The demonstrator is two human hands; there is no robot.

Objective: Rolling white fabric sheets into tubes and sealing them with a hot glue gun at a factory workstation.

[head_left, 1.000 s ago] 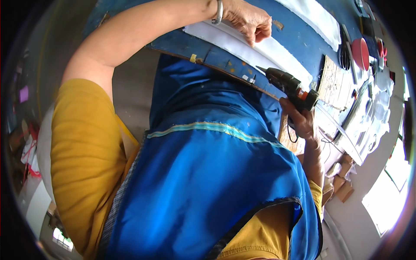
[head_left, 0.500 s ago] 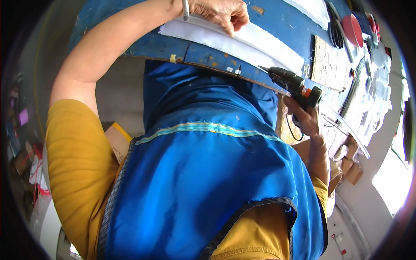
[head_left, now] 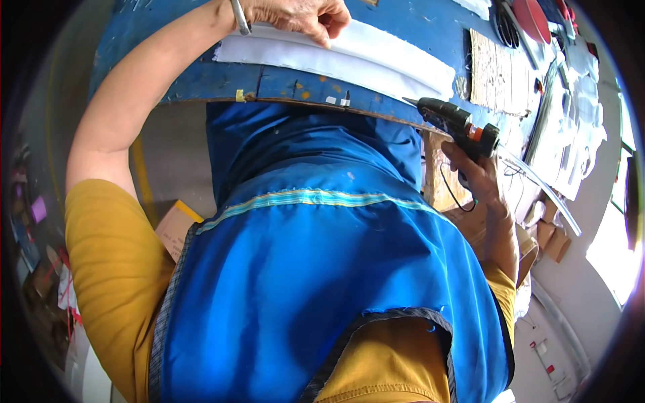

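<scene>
Left hand [head_left: 299,17] sits higher in view than a second ago, now at the top rim, fingers pressing the white strip [head_left: 336,57]. The blue table [head_left: 295,87] edge shifts upward too. Right hand [head_left: 474,174] with the glue gun [head_left: 457,124] rides slightly higher, nozzle nearer the strip's right end.

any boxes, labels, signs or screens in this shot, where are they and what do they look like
Cardboard box: low, beside the left arm, tan with a yellow edge.
Cardboard boxes: small brown ones stacked at right, beyond the right hand gripping the glue gun.
Small stickers: lower right, on a pale surface, red and white.
No screens visible.
</scene>
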